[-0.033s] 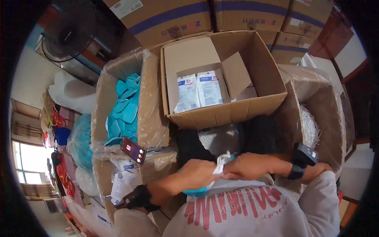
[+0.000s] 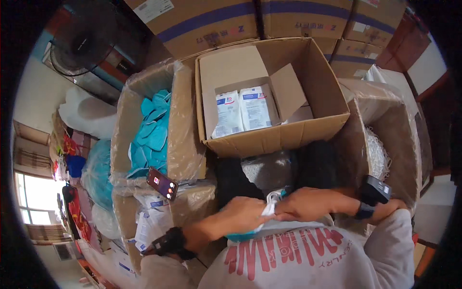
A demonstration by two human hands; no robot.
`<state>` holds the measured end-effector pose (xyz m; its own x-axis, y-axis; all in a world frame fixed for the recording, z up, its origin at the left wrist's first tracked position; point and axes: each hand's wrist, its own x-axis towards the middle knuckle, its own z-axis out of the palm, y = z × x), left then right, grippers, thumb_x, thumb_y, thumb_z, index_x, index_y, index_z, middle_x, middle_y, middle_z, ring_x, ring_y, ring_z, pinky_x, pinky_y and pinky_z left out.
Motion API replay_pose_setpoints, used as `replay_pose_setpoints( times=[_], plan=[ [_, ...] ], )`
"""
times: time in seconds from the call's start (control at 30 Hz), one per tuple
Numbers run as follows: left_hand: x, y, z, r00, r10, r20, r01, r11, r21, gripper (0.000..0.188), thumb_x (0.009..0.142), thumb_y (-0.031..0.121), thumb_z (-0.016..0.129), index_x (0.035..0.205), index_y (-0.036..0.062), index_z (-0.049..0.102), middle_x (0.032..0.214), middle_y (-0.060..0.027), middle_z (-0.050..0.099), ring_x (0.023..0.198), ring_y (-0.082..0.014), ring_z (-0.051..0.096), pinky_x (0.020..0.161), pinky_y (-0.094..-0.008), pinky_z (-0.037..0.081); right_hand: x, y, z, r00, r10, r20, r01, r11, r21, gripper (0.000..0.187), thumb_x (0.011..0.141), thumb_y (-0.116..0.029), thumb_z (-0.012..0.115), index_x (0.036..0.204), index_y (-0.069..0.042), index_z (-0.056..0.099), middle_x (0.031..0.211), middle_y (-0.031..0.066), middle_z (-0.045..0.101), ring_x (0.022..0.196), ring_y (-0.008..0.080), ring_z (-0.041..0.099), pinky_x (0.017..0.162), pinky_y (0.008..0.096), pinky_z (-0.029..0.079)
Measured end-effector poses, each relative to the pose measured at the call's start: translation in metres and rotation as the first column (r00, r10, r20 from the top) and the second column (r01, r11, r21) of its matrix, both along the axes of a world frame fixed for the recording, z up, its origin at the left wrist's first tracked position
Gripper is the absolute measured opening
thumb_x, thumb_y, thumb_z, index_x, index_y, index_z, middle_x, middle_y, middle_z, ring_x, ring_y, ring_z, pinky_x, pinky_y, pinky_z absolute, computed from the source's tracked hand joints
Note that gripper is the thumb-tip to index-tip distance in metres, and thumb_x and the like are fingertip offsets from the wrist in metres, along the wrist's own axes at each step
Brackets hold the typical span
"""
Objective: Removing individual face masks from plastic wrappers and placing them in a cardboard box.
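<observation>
My left hand point(image 2: 244, 213) and my right hand point(image 2: 299, 204) meet low in front of my body, both with fingers closed. A looped bundle of white elastic straps point(image 2: 273, 198) runs between them, pinched on both sides. Just below my left hand shows part of a teal face mask point(image 2: 240, 236), mostly hidden by the hands and my sweatshirt. Many similar teal face masks point(image 2: 150, 137) lie in a plastic-lined carton point(image 2: 185, 125) at the left.
Ahead, a large cardboard box point(image 2: 279, 137) holds a smaller open box with white packets point(image 2: 255, 108). A phone point(image 2: 162, 183) rests by the left carton, above a lower carton of packets point(image 2: 153, 221). White straps point(image 2: 377, 154) fill part of the right carton point(image 2: 399, 130). Sealed cartons point(image 2: 207, 24) stand behind.
Both hands have shifted very slightly, and the white loops between them sit a little differently. The right wrist has turned a touch. Everything around them stays put.
</observation>
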<state>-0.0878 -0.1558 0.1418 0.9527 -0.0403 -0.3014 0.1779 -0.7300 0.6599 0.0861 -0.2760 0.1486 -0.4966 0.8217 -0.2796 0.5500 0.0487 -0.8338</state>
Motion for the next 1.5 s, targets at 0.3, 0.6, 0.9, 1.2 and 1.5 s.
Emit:
replay_pose_setpoints(
  times=[0.3,0.6,0.9,1.2,1.5],
  plan=[
    [0.004,-0.048,-0.038,0.985,-0.168,-0.041,0.161,0.978,-0.135,0.029,0.085,0.03,0.046,0.108,0.0151,0.056,0.095,-0.0123,0.06,0.091,-0.0276,0.057,0.081,-0.0367,0.044,0.042,-0.065,0.028,0.989,-0.065,-0.132,0.004,0.91,-0.415,0.02,0.088,-0.026,0.045,0.093,-0.007,0.051,0.082,0.0155,0.056,0.076,0.0292,0.056,0.065,0.041,0.042],
    [-0.015,-0.042,-0.043,0.989,0.115,-0.096,-0.136,0.955,-0.263,0.032,0.084,0.034,0.05,0.099,0.0063,0.058,0.089,-0.0177,0.06,0.083,-0.0333,0.058,0.075,-0.0409,0.044,0.104,-0.123,0.029,0.89,-0.417,0.185,0.425,0.611,-0.668,0.027,0.091,-0.031,0.04,0.087,-0.007,0.053,0.072,0.0053,0.054,0.063,0.0164,0.049,0.06,0.029,0.042],
    [0.01,0.027,-0.041,0.909,0.393,0.138,-0.38,0.919,-0.107,0.04,0.072,0.046,0.062,0.085,0.0079,0.061,0.082,-0.0166,0.058,0.079,-0.033,0.057,0.067,-0.0391,0.045,0.048,-0.023,-0.115,-0.021,-0.964,-0.264,0.376,0.237,-0.896,0.024,0.089,-0.021,0.042,0.083,-0.002,0.055,0.072,0.005,0.053,0.06,0.0127,0.047,0.057,0.0209,0.038],
    [0.006,0.056,-0.022,0.807,0.576,0.132,-0.552,0.815,-0.177,0.032,0.091,0.032,0.036,0.085,0.0055,0.053,0.066,-0.0061,0.052,0.061,-0.0193,0.049,0.057,-0.031,0.04,0.002,0.042,-0.159,0.479,-0.736,-0.478,0.827,0.56,-0.034,0.041,0.087,-0.025,0.051,0.12,-0.002,0.045,0.125,0.0142,0.043,0.116,0.0245,0.04,0.096,0.0336,0.033],
    [0.01,0.068,-0.011,0.652,0.669,0.358,-0.644,0.737,-0.204,0.04,0.093,0.032,0.034,0.074,0.003,0.053,0.063,-0.0077,0.052,0.06,-0.0186,0.052,0.056,-0.03,0.04,-0.018,0.066,-0.035,0.919,-0.224,-0.325,0.187,0.972,-0.142,0.025,0.089,-0.023,0.047,0.101,-0.002,0.054,0.105,0.0084,0.054,0.088,0.0209,0.052,0.073,0.0321,0.041]
  ],
)
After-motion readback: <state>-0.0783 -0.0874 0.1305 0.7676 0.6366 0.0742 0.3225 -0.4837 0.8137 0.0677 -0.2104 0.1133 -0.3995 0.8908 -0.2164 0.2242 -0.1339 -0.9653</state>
